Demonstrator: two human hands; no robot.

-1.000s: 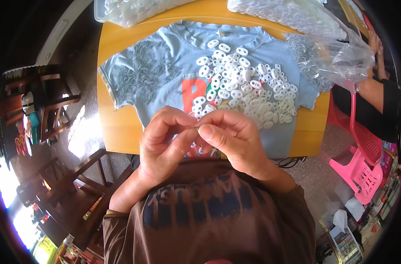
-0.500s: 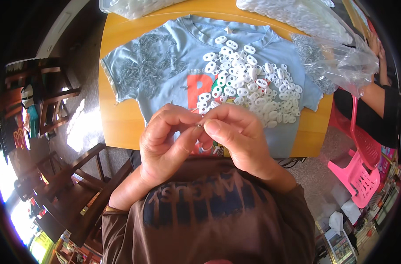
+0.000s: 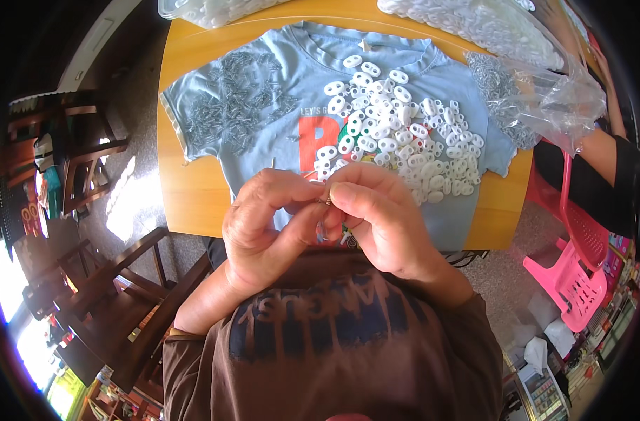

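Note:
In front of my chest, my left hand (image 3: 264, 228) and my right hand (image 3: 393, 221) meet, fingertips pinched together. Between them shows a tiny metal piece (image 3: 327, 201) that looks like a small spring; the fingers hide most of it. Just beyond my hands, a heap of white plastic cord-lock parts (image 3: 383, 126), many of them ovals with two holes, covers the middle and right of a light blue T-shirt (image 3: 306, 52). On the shirt's left side lies a spread of small grey metal springs (image 3: 235, 98).
The shirt lies on a wooden table (image 3: 186, 196). Clear bags of metal springs (image 3: 499, 84) and white parts (image 3: 474, 31) are at the right, a plastic tub (image 3: 214, 10) at the far left. Another person's arm (image 3: 601, 151) is beside a pink chair (image 3: 565, 281); wooden chairs (image 3: 116, 295) stand left.
My fingertips have shifted slightly to the right, with more of the metal piece showing between them. The other person's arm at the right has moved over the bags.

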